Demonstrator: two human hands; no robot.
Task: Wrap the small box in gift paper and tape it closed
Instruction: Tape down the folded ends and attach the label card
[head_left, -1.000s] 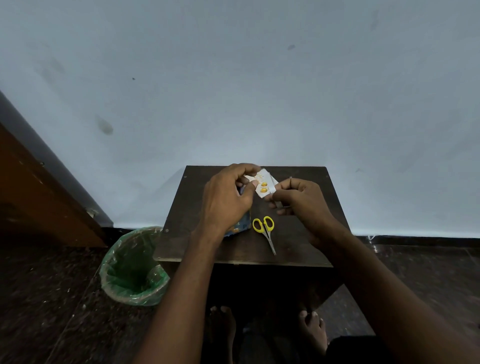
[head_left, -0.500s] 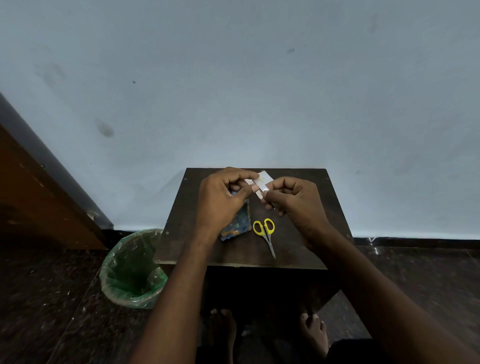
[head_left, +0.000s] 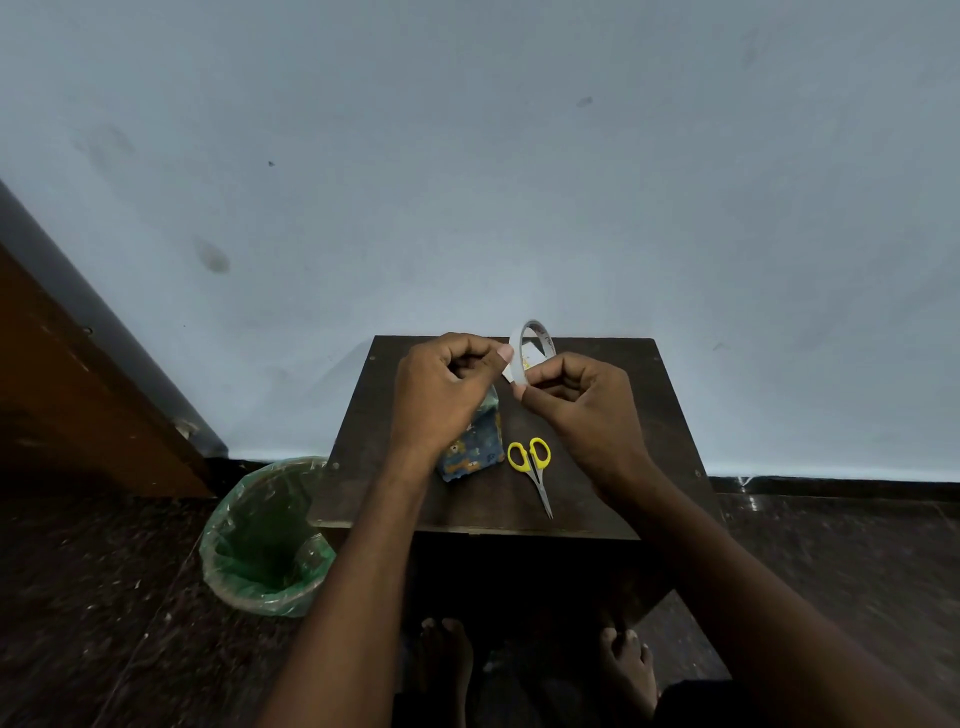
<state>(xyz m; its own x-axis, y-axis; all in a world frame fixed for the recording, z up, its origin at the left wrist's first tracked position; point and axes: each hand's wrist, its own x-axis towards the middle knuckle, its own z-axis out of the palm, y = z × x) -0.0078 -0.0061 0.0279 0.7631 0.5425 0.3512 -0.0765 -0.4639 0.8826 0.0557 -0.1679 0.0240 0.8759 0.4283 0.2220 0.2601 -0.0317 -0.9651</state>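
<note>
Box (head_left: 475, 441) in blue patterned gift paper lies on the dark wooden table (head_left: 613, 415), partly under the left hand (head_left: 441, 395); that hand is curled, thumb touching the tape roll (head_left: 531, 353); right hand (head_left: 582, 405) pinches the thin white ring upright above the table; yellow-handled scissors (head_left: 532, 470) lie beside the box.

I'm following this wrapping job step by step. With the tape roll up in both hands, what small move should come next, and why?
Probably pull a short strip free. The right hand pinches the tape roll upright above the table, and the left hand's thumb sits at the roll's edge. The wrapped box lies below, and the scissors lie beside it, ready for cutting.
</note>
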